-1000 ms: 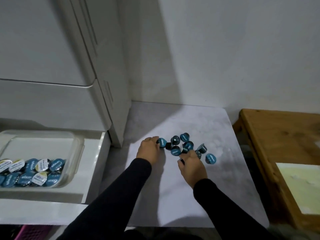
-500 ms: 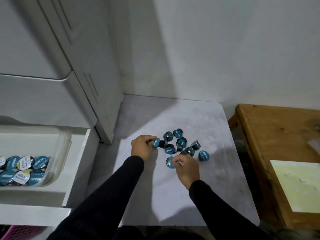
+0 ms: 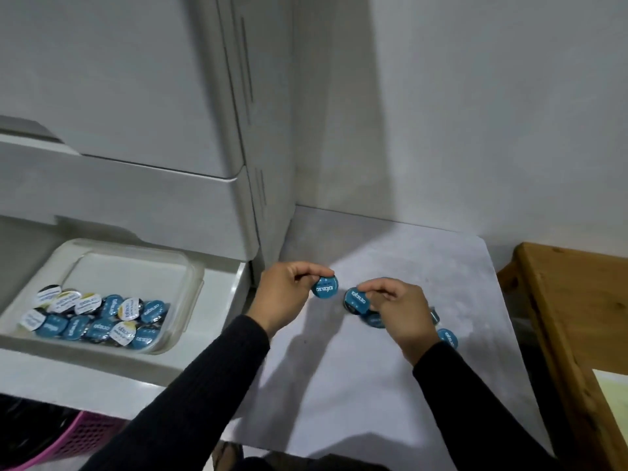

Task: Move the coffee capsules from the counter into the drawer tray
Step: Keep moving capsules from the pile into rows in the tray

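One blue capsule (image 3: 325, 287) is being pinched at its rim by the left hand (image 3: 289, 294); another capsule (image 3: 356, 299) is being gripped by the right hand (image 3: 397, 311), fingers curled round it. Both capsules are being held just above the worktop (image 3: 339, 385). A few loose capsules (image 3: 447, 338) are lying under and right of the right hand, partly hidden. The tray (image 3: 190, 266), already part-filled, is sitting in the open drawer (image 3: 217, 338), left of the left hand. Risk being judged: the thin rim pinch is likely slipping mid-carry, the capsule being dropped into the gap beside the drawer; loose capsules are possibly being knocked off the worktop edge.
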The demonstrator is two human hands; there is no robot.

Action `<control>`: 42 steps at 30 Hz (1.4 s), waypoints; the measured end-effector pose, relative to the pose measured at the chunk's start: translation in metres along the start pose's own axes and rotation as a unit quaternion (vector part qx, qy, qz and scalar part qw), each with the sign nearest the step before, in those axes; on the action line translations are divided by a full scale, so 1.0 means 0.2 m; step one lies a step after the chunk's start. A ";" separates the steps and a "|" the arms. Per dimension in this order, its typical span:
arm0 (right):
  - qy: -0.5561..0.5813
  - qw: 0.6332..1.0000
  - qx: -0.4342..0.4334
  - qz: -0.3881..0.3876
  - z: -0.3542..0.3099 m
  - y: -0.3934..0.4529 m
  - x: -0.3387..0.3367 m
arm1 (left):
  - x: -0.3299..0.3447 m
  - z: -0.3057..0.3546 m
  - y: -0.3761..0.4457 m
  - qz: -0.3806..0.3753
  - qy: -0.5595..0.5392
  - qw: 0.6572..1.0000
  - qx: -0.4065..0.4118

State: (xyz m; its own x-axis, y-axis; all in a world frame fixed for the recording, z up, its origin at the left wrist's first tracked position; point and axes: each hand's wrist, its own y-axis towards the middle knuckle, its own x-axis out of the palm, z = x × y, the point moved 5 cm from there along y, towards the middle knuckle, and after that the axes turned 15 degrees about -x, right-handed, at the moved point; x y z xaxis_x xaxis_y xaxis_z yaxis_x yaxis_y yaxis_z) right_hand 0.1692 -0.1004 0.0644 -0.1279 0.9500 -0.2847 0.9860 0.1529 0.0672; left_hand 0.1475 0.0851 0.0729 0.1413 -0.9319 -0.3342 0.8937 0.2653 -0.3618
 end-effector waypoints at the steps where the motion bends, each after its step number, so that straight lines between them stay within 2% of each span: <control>1: -0.003 1.000 -0.014 -0.007 -0.06 0.01 0.03 | -0.06 0.01 -0.02 0.000 0.002 1.000 0.006; 7: -0.023 0.994 -0.083 -0.064 -0.38 0.03 0.35 | -0.54 -0.02 -0.11 0.009 0.003 1.000 0.010; 10: 0.003 0.991 -0.090 -0.098 -0.50 0.01 0.59 | -0.84 -0.10 -0.11 0.031 0.037 0.999 0.021; 13: 0.022 0.987 -0.094 -0.129 -0.57 -0.02 0.88 | -1.16 -0.25 -0.05 0.052 0.048 0.997 -0.003; 17: -0.013 0.984 -0.080 -0.161 -0.60 -0.03 1.29 | -1.54 -0.46 0.10 0.072 0.085 0.994 -0.021; 22: -0.055 0.979 -0.021 -0.194 -0.56 0.00 1.73 | -1.84 -0.63 0.27 0.035 0.148 0.988 -0.036; 33: -0.047 0.991 0.047 -0.113 -0.51 0.11 2.11 | -2.01 -0.75 0.42 -0.012 0.243 0.970 -0.021; 42: -0.057 0.988 0.091 -0.112 -0.43 0.12 2.20 | -2.01 -0.78 0.43 -0.015 0.276 0.961 0.012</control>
State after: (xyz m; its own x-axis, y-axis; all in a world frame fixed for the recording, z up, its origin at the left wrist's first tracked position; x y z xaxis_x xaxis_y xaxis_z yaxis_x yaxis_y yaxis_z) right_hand 0.1269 0.3451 0.0233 -0.3429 0.8595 -0.3790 0.9384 0.2954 -0.1792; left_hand 0.1013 0.5203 0.0402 -0.1262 -0.6645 -0.7365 0.9042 0.2284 -0.3609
